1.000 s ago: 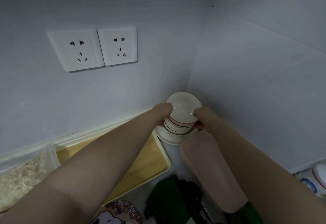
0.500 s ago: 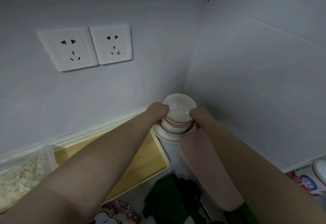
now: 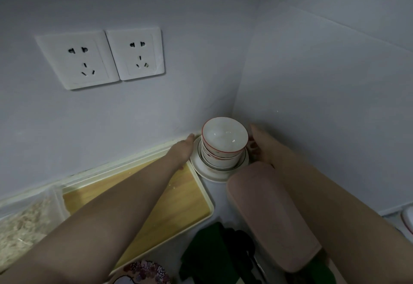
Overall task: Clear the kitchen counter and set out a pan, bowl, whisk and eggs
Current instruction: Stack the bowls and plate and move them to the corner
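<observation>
Stacked bowls [image 3: 224,143] sit on plate [image 3: 210,173] in far corner; left hand [image 3: 182,153] open, straight-fingered at plate's left rim, right hand [image 3: 261,145] against stack's right, grip unclear; a lopsided lift could tip the leaning top bowl.

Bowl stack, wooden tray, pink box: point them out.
bowl stack [image 3: 224,137]: head view, inside of top bowl.
wooden tray [image 3: 181,204]: head view, bare wood base.
pink box [image 3: 266,212]: head view, top face.

Dim, bluish light w/ soft shadows, slight wide-angle bending at edges, mild grain.
</observation>
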`<state>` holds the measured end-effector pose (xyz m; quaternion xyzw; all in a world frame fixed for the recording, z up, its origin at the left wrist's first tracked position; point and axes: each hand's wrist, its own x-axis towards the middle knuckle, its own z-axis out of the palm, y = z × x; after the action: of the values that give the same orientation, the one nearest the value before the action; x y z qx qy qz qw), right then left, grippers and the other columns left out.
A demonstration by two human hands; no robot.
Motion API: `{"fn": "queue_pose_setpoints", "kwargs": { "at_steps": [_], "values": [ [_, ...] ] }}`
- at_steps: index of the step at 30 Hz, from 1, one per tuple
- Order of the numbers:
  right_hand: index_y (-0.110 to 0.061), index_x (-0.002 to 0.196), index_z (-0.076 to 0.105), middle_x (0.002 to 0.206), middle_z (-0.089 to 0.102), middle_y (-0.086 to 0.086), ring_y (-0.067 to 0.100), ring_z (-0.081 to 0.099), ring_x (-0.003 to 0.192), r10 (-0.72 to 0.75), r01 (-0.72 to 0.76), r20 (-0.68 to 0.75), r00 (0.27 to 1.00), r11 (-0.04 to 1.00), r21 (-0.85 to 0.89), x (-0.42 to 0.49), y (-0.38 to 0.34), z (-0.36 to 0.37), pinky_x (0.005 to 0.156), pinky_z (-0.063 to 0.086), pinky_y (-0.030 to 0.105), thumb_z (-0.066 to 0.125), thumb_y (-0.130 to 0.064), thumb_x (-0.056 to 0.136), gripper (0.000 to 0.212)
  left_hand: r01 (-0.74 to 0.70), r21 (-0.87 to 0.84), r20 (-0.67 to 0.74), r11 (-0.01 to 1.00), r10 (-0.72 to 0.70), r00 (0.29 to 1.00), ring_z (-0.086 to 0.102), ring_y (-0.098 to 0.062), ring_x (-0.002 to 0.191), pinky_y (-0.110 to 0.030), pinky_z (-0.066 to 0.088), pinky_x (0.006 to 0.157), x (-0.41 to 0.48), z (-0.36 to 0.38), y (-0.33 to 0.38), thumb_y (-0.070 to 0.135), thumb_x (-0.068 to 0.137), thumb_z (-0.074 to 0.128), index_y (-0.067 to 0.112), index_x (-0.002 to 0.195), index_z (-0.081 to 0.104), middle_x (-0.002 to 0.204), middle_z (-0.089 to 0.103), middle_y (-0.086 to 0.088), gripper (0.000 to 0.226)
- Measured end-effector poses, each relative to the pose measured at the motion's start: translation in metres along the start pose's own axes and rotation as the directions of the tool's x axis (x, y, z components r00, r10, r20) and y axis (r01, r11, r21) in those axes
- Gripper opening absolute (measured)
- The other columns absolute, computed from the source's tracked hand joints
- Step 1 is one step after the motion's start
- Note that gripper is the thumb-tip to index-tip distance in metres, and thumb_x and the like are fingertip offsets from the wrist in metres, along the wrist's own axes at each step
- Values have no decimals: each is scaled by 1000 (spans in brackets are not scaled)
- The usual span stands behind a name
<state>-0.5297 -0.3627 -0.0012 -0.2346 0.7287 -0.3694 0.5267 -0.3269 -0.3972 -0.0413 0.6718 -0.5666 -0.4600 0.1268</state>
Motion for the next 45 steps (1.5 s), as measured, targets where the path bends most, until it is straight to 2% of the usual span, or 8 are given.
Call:
{"fn": "queue_pose_setpoints", "kwargs": {
  "at_steps": [5,8,15,18,22,27,36,45],
  "values": [
    [-13,64,48,44,50,4,15,44,31,45,-38,65,997,994,-101,2,-3,3,32,31,19,48,-30,95,36,-106,144,45,984,101,994,55,-23,78,-29,50,63,9,5,-3,20,98,31,7,123,55,115,59,-15,37],
    [-12,68,54,60,53,8,19,47,42,112,-100,76,991,984,-147,9,-3,3,42,36,23,51,-44,92,41,-158,168,69,973,148,987,60,-27,76,-32,53,61,16,6,-9,13,86,37,20,127,56,101,65,-9,45],
    [-6,93,68,93,70,13,26,67,74,216,-209,204,955,976,-58,26,1,6,58,50,31,57,-54,87,49,-179,290,165,940,135,977,54,-11,30,-23,46,35,42,10,-7,9,85,37,19,115,58,62,64,-3,38],
    [-12,94,71,93,74,9,24,70,81,199,-201,314,928,979,-25,32,5,8,67,53,32,49,-55,91,49,-165,311,160,936,120,980,59,-15,33,-28,54,42,49,10,-5,10,92,36,20,114,54,70,69,-5,30],
    [-11,108,67,103,72,10,25,69,90,196,-219,363,911,976,22,35,7,8,75,53,34,46,-51,95,47,-188,440,114,878,153,982,55,-11,32,-21,44,35,53,12,-3,5,91,39,22,113,55,64,62,0,32],
    [-10,116,64,112,68,12,28,63,102,174,-212,387,905,975,59,40,8,9,85,50,37,44,-49,96,49,-183,562,19,806,209,978,64,-26,98,-32,51,76,61,20,-8,10,91,42,18,119,59,109,66,-6,33],
    [-10,93,69,86,73,10,27,64,87,169,-212,393,904,975,68,42,9,10,79,50,36,43,-49,96,47,-229,509,-12,830,272,962,63,-28,95,-34,51,78,66,22,-14,13,91,43,19,114,63,103,68,-7,31],
    [-8,89,69,90,71,14,31,62,91,206,-212,354,912,977,-24,46,2,7,88,47,40,54,-44,89,39,-200,477,-74,856,266,961,63,-32,98,-36,51,80,63,18,-10,8,87,46,8,102,64,105,67,-13,24]
  ]
}}
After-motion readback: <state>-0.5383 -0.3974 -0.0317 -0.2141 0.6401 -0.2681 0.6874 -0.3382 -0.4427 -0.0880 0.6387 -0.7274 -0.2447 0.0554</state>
